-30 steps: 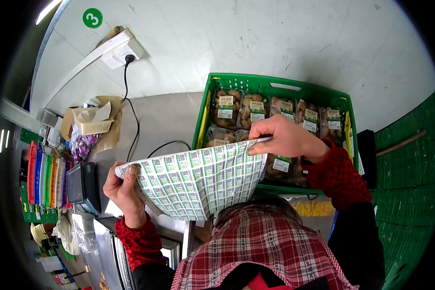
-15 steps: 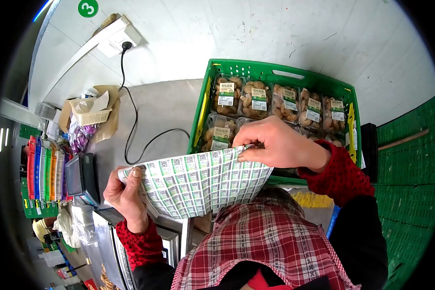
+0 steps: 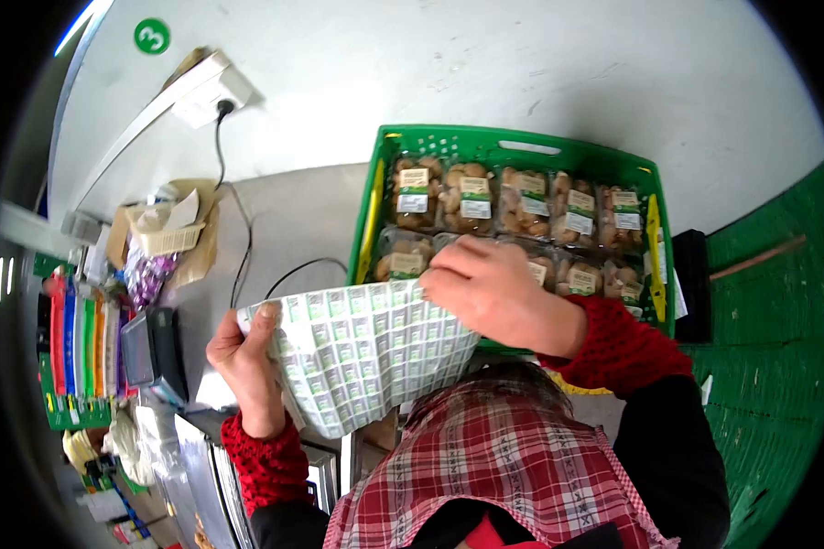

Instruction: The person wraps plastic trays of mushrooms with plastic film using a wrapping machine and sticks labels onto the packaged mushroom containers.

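Called, by judgement, for light, even tension along the upper edge of the sheet of labels (image 3: 357,352), so as to limit creasing across the printed rows; seemed best handled with firm anchoring at the left and small, slow movements at the right. Pinched the sheet's upper left corner with the left hand (image 3: 247,371), laying the thumb on the printed face and bending the fingers behind. Curled the right hand (image 3: 499,293) inward at the upper right edge; could not tell, owing to blur and hidden fingertips, whether pinching the sheet itself or a single label. Held the sheet tilted and slightly buckled, in front of the checked apron (image 3: 494,439), overlapping in view the near left corner of the green crate (image 3: 600,157) of mushroom packs (image 3: 471,197).
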`<state>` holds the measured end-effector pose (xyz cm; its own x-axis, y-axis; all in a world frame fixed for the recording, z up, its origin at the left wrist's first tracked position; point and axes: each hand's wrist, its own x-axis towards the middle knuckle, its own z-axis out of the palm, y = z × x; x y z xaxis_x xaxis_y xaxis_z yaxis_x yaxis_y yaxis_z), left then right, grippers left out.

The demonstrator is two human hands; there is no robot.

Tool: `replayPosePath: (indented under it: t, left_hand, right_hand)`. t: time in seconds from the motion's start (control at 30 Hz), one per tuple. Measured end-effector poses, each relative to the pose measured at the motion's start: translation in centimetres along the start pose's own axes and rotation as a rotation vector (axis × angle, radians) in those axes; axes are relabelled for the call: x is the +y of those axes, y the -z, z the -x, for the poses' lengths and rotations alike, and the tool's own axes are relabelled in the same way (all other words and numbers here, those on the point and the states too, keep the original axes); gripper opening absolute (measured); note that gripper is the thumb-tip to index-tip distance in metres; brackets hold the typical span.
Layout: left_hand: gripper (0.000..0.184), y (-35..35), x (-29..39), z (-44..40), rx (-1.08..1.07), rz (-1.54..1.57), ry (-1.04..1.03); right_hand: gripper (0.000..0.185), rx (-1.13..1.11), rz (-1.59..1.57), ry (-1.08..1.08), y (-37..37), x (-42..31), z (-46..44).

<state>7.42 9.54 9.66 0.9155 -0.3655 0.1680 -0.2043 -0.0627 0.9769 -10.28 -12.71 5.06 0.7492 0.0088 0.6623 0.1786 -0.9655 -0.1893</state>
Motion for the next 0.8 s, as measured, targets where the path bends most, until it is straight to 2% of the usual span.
replayPosePath:
  t: [0.1, 0.2, 0.3, 0.37, 0.43, 0.5, 0.53, 0.57, 0.63, 0.67, 0.73, 0.77, 0.8]
  left_hand:
    - [0.012, -0.4, -1.1, -0.9, -0.039, 0.067, 0.08]
    - [0.011, -1.5, -1.8, -1.7, -0.092, 0.075, 0.194]
    - [0.012, -1.8, -2.6, -1.9, -0.164, 0.063, 0.233]
    - [0.013, -2.1, -3.6, -2.3, -0.203, 0.048, 0.249]
    - [0.013, -1.9, -4.6, -2.7, -0.163, 0.034, 0.229]
    - [0.013, -2.1, -3.6, -2.0, -0.074, -0.013, 0.235]
    - [0.014, -0.8, -4.7, -2.2, -0.126, 0.037, 0.21]
    - [0.015, -1.3, -3.7, -1.7, -0.119, 0.024, 0.245]
    - [0.012, -1.5, -4.6, -1.7, -0.127, 0.021, 0.232]
    - [0.012, -1.9, -4.7, -1.8, -0.119, 0.015, 0.238]
    - [0.013, -2.5, -4.5, -1.9, -0.192, -0.045, 0.23]
    - [0.014, -2.5, -4.2, -1.7, -0.187, -0.044, 0.243]
    - [0.015, -2.6, -4.0, -1.5, -0.15, -0.04, 0.23]
  right_hand:
    - [0.017, 0.08, 0.021, -0.028, -0.4, -0.4, 0.6]
    - [0.016, 0.136, 0.098, 0.041, -0.4, -0.2, 1.4]
    - [0.018, 0.208, 0.053, 0.018, -1.2, -0.7, 2.8]
    - [0.018, 0.138, -0.003, -0.03, 0.8, 0.1, 4.0]
    - [0.012, 0.193, -0.621, -0.565, 2.6, 2.0, 5.5]
    - [0.017, 0.388, -0.677, -1.219, 5.0, 8.2, 10.5]
    - [0.021, 0.514, -0.396, -1.366, 5.7, 12.0, 13.9]
    - [0.025, 0.566, -0.323, -1.395, 6.1, 16.3, 18.5]
    - [0.029, 0.523, -0.034, -1.401, 5.7, 21.9, 24.2]
    - [0.029, 0.513, -0.042, -1.402, 5.7, 23.2, 24.8]
    - [0.031, 0.044, 0.55, -1.41, 4.4, 24.7, 25.7]
    - [0.033, -0.037, 0.639, -1.378, 4.8, 23.8, 24.7]
    - [0.031, -0.021, 0.649, -1.41, 5.6, 23.3, 23.7]
